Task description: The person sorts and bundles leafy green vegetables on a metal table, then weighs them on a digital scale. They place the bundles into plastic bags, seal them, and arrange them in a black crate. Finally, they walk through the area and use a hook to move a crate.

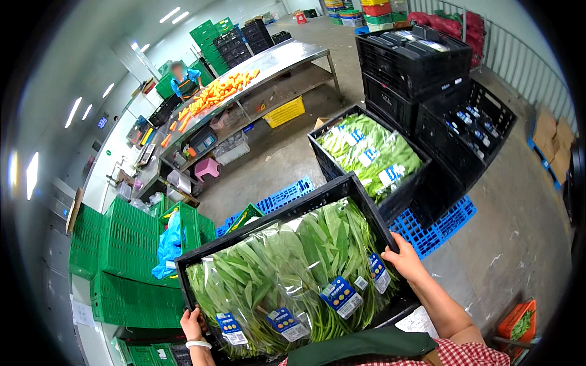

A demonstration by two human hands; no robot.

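In front of my body I hold a black plastic crate (pixel 270 225) by its two ends. Clear bags of long-leaved green vegetables (pixel 293 261) fill it, their stems towards me, with blue and white labels near the stem ends. My left hand (pixel 194 323) grips the left end wall, a white bangle at its wrist. Around the rim of the right end curl the fingers of my right hand (pixel 405 258). Just beyond the held crate stands another black crate (pixel 336 171), full of bagged greens (pixel 366 146).
Stacked black crates (pixel 407 68) rise at the right on a blue plastic pallet (pixel 439 228). Green crates (pixel 132 247) are piled at the left. Further off, a person (pixel 185 82) stands behind a metal table (pixel 293 52) bearing carrots (pixel 215 94). An orange basket (pixel 517 325) sits at lower right.
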